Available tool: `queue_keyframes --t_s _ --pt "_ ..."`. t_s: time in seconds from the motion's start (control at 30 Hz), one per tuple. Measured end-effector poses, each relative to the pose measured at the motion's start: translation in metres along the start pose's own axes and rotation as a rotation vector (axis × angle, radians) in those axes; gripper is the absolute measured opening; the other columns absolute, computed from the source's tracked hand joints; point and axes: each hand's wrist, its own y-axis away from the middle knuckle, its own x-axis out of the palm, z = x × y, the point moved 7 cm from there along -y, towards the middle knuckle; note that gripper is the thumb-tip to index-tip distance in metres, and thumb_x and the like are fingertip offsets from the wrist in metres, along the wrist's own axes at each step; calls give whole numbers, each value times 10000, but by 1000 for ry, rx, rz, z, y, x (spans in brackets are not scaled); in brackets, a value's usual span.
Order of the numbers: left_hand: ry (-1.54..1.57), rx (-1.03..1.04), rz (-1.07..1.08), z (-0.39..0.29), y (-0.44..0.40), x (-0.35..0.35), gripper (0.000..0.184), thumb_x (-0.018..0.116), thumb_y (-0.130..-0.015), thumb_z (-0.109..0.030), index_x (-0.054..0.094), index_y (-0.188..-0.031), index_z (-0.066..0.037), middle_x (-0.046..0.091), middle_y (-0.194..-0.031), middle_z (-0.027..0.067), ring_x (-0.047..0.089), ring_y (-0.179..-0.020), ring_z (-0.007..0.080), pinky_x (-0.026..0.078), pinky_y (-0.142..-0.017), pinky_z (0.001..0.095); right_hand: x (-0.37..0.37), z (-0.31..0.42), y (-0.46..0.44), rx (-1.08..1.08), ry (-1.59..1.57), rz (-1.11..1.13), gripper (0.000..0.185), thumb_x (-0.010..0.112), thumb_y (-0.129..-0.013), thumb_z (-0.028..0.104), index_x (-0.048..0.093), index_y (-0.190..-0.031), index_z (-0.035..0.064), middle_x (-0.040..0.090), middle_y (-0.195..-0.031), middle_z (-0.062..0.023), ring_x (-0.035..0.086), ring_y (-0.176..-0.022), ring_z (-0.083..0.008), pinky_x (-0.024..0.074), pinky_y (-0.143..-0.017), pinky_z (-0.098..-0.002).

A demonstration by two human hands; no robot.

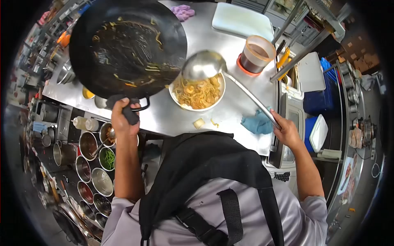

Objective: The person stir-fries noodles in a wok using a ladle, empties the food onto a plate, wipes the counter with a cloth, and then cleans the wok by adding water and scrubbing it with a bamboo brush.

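Observation:
A large black wok [123, 53] is tilted toward the bowl, with noodle scraps stuck to its inside. My left hand [124, 117] is closed round its handle through a dark folded cloth [132, 116]. In a white bowl [193, 109] on the steel table lie cooked noodles [197, 91]. Over the bowl's far rim hangs the head of a steel ladle [204, 64]. My right hand [286, 129] grips the far end of the ladle's long handle. Whether the ladle touches the noodles I cannot tell.
On the steel table [158, 119] are a blue cloth [257, 122], a tub of brown liquid [256, 55], a white cutting board [242, 20], a purple cloth [182, 12] and food scraps [199, 123]. Metal pots of ingredients [102, 181] stand at the left. A metal post [293, 53] rises at the right.

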Motion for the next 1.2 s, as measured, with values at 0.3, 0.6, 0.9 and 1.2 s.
queue_keyframes --t_s 0.3,0.6,0.9,1.2 --pt "-12 -53 -34 -16 22 7 65 582 -780 -102 530 -791 -64 571 -652 81 588 -591 200 482 -499 261 40 37 -39 83 -373 -91 679 597 -769 -53 416 -1411 78 471 -696 -25 343 -553 -85 358 -533 -222" --pt "102 -200 12 -10 45 2 115 579 -761 -41 521 -860 -57 576 -775 92 566 -607 176 537 -620 291 72 173 -131 -275 -342 122 745 584 -758 -5 372 -1447 184 609 -786 -179 561 -591 -257 484 -635 -341" --pt "126 -165 12 -8 42 4 115 564 -763 -25 502 -850 -68 538 -773 63 558 -631 199 505 -568 267 -22 24 -49 -207 217 170 748 589 -645 -62 484 -1360 130 641 -850 -194 627 -710 -380 515 -655 -402" --pt "109 -181 43 -8 47 5 214 555 -750 -11 501 -954 -41 563 -862 136 577 -660 236 529 -608 290 22 92 -115 -147 90 5 761 605 -698 -31 430 -1397 213 637 -876 -192 625 -765 -385 495 -696 -443"
